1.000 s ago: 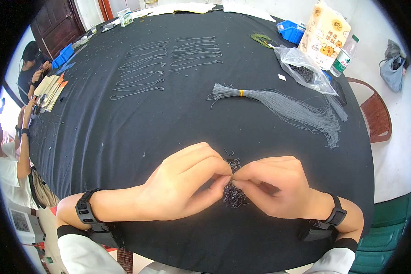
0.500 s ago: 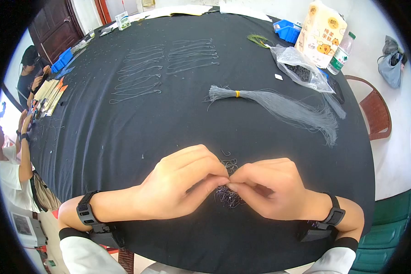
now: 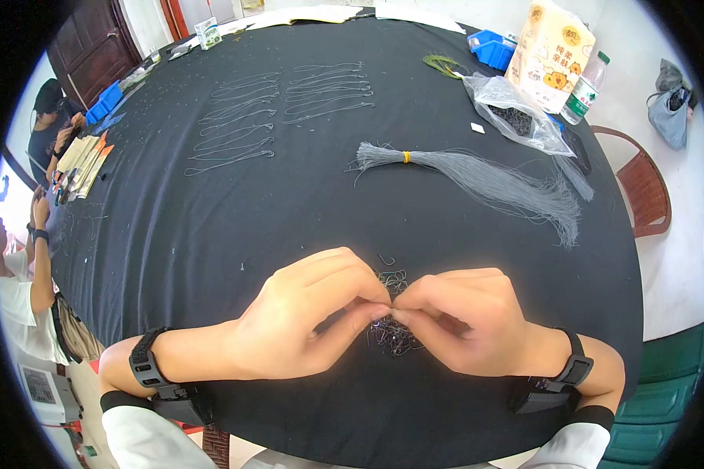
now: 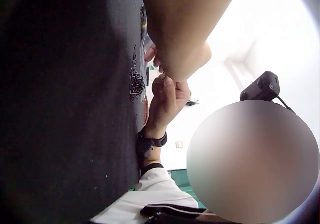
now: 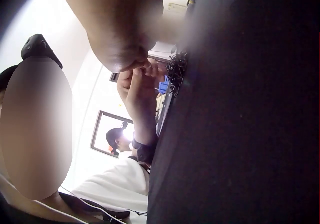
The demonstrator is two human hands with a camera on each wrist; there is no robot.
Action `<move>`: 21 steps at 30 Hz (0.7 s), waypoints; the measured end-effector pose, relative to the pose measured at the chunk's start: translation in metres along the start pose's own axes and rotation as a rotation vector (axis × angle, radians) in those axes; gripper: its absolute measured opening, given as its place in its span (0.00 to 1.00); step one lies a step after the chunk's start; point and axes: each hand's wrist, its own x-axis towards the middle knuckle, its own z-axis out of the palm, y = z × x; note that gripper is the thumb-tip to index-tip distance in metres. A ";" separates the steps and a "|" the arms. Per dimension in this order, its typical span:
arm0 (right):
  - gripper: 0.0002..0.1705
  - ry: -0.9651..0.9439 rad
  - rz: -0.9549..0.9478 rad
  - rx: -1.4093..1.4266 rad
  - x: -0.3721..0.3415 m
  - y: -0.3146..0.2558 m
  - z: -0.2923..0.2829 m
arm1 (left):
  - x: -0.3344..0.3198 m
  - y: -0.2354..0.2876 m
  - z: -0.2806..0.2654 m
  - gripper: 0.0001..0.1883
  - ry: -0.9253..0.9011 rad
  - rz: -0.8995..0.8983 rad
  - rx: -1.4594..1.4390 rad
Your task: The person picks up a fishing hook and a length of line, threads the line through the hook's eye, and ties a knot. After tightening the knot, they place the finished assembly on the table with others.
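Note:
In the head view, the left hand (image 3: 313, 316) and the right hand (image 3: 469, 320) meet fingertip to fingertip above a pile of small dark hooks (image 3: 395, 338) on the black cloth. Thumb and index finger of each hand pinch something too small to make out. One loose hook (image 3: 386, 259) lies just beyond the pile. The left wrist view shows the pile (image 4: 136, 83) below the joined fingers, with the right hand (image 4: 169, 99) facing the camera. From the right wrist, the left hand (image 5: 139, 94) appears beside the pile (image 5: 176, 71).
A bundle of grey line (image 3: 477, 181) tied with a yellow band lies beyond the hands. Looped lines with hooks (image 3: 238, 121) form two columns at back left. A plastic bag (image 3: 516, 117), tissue pack (image 3: 550, 59) and bottle (image 3: 587, 90) stand back right. Other people sit at the left.
Both hands have shifted slightly left in the head view since the earliest frame, along with the scene, and their fingertips stay together. At the far left, another person's hands have moved a little.

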 end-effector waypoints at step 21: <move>0.02 -0.039 0.196 0.225 -0.002 0.000 0.000 | -0.002 0.001 0.000 0.07 0.030 -0.049 -0.005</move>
